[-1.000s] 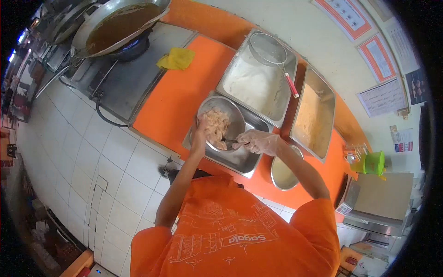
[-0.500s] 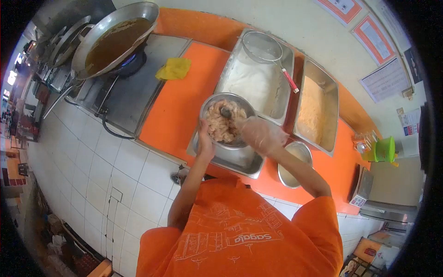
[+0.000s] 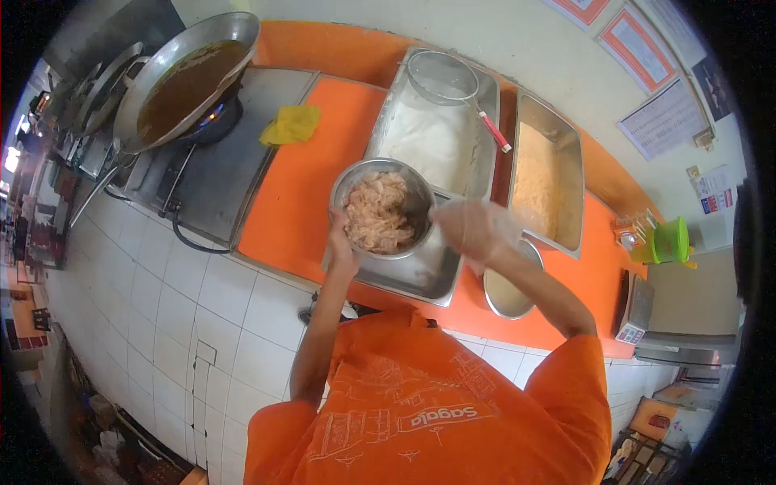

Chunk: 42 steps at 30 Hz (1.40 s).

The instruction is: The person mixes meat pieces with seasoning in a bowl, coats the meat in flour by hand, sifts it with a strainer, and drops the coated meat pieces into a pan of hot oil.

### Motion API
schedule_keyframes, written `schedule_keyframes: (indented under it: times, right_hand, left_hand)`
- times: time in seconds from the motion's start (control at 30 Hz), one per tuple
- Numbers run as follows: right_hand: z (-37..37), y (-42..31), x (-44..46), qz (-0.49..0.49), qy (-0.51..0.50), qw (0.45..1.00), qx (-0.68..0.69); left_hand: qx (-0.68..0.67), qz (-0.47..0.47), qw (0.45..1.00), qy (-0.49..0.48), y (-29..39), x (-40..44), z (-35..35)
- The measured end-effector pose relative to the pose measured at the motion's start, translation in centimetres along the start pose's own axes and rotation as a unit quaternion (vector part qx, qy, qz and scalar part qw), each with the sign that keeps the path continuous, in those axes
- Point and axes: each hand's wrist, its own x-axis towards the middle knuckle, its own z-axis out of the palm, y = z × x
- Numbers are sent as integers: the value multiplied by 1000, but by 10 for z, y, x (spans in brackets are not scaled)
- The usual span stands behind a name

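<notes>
A round metal bowl holds pale raw meat pieces, heaped toward its left side; the bare metal inside shows on the right. My left hand grips the bowl's left edge, thumb up by the rim. My right hand, in a clear plastic glove, is just off the bowl's right rim. Its fingers are blurred, so I cannot make out whether they hold anything. Under the bowl is a shallow metal tray. Partly behind my right forearm stands a second metal bowl with pale contents.
A deep pan of white powder has a red-handled strainer resting across it. Beside it is a pan of orange-tinted crumbs. A wok of brown oil sits over a lit burner at left. A yellow cloth and a scale lie on the counter.
My right hand has moved from over the bowl to just outside its right rim. The meat now lies heaped left, exposing metal at right. My left hand keeps its hold.
</notes>
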Motion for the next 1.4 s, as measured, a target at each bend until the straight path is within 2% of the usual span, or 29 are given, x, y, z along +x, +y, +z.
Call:
schedule_keyframes:
  times: [0.07, 0.1, 0.2, 0.23, 0.33, 0.4, 0.47, 0.53, 0.63, 0.73, 0.8, 0.87, 0.93, 1.0, 1.07, 1.17, 1.2, 1.27, 1.3, 1.37, 1.4]
  right_hand:
    - [-15, 14, 12, 36, 5, 999, -2]
    - [4, 10, 27, 33, 21, 999, -25]
    - [-27, -28, 12, 16, 41, 999, -20]
    - [-25, -28, 5, -11, 58, 998, 4]
    - [-43, -23, -23, -82, -10, 997, 4]
    - [-39, -31, -12, -20, -61, 998, 11]
    - [-14, -23, 10, 7, -47, 999, 17]
    - [46, 0, 46, -12, 27, 999, 22]
    - [6, 12, 35, -83, 209, 968, -111]
    - [-50, -4, 8, 15, 110, 991, -74]
    - [-44, -19, -13, 11, 54, 997, -49]
    - [-41, -31, -24, 10, 12, 1000, -26]
    - [-55, -33, -18, -9, -34, 999, -7]
    - [-75, -39, -13, -27, -96, 995, 28]
    - [-64, -28, 9, 56, -134, 988, 57]
    - [-23, 10, 37, -24, -27, 998, -51]
    - [-25, 8, 29, -16, -16, 997, -69]
    - [-41, -10, 0, -20, -1, 994, -109]
    - [-86, -30, -8, -12, -95, 992, -79]
    - [-38, -26, 8, 30, 6, 999, -18]
    - [-38, -28, 16, 48, 57, 997, 9]
  left_hand:
    - [22, -15, 1000, -11, 6, -6, 13]
    - [33, -23, 999, -17, 6, -7, 18]
    - [19, -38, 999, 22, -3, 10, 16]
    - [18, -18, 1000, 9, 2, 14, 19]
    - [18, 15, 1000, -1, 13, 16, 16]
    - [37, 2, 999, -7, 17, 20, 16]
    - [33, -2, 999, 3, 6, 14, 26]
    - [22, -3, 1000, -6, 0, 13, 33]
    - [10, 8, 1000, -22, 4, 16, 34]
    - [26, 24, 999, -19, 8, 24, 29]
    - [55, 3, 997, -53, 8, 26, 28]
    - [84, 5, 996, 23, 18, 9, 47]
    - [86, 5, 995, 54, 24, 15, 58]
    - [77, -36, 995, 48, 12, 16, 48]
    - [50, -24, 998, 32, -29, 36, 18]
    - [28, -5, 1000, 1, -43, 41, 10]
    - [22, 4, 1000, -9, -41, 44, 9]
    - [36, 4, 998, 52, -18, 38, 28]
    - [48, -2, 996, 81, -11, 32, 32]
    - [18, -21, 999, 41, -13, 31, 29]
    - [0, -29, 999, 22, -15, 32, 30]
